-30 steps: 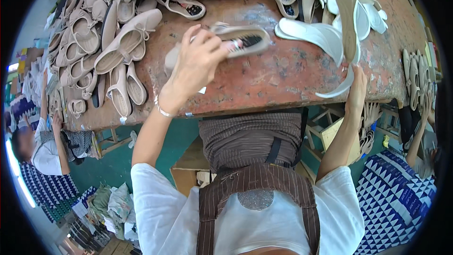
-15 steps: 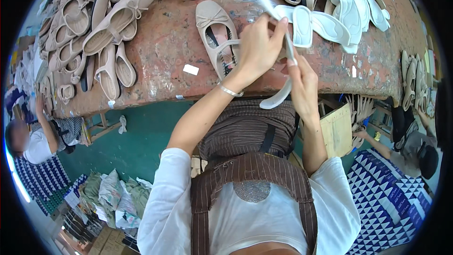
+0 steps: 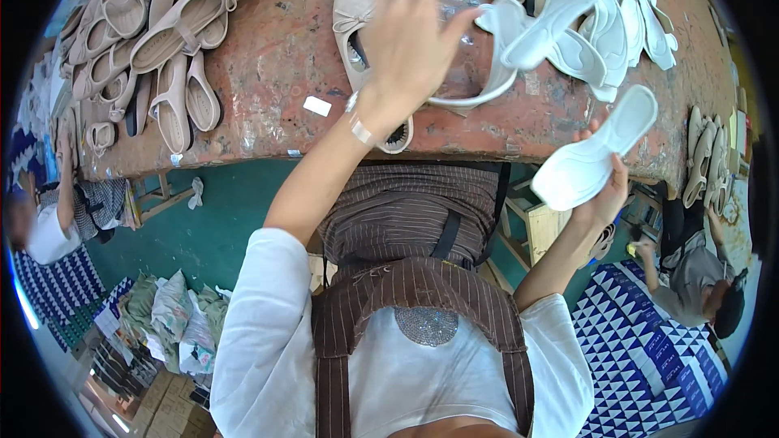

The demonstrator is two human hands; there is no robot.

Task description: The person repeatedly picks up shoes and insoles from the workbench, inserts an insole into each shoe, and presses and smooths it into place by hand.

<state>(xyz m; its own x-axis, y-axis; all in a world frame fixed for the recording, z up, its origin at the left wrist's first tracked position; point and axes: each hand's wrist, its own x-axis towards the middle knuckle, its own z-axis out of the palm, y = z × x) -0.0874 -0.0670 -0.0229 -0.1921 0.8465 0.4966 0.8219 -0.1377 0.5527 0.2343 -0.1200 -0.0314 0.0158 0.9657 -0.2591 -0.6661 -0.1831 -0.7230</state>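
My right hand [image 3: 602, 193] holds a white insole [image 3: 574, 174] at its middle, off the table's front edge on the right. The sole lies tilted, with its pale face showing. My left hand [image 3: 412, 42] is raised over the table, motion-blurred, with thumb and fingers apart and nothing visible in it. Beneath it lies a beige ballet flat with a bow [image 3: 350, 10], partly covered by that hand and wrist. A curled white insole [image 3: 505, 73] rests on the table just right of my left hand.
Several white insoles [image 3: 621, 40] lie heaped at the back right. Beige shoes [image 3: 134, 40] crowd the left of the worn table [image 3: 268, 89]. A small white tag [image 3: 317, 105] lies near its front edge. Other people work at the far left and right.
My hands have moved apart. The right has swung right and down with a white insole, while the left has moved left and up, away from it. A curled insole now shows on the table.
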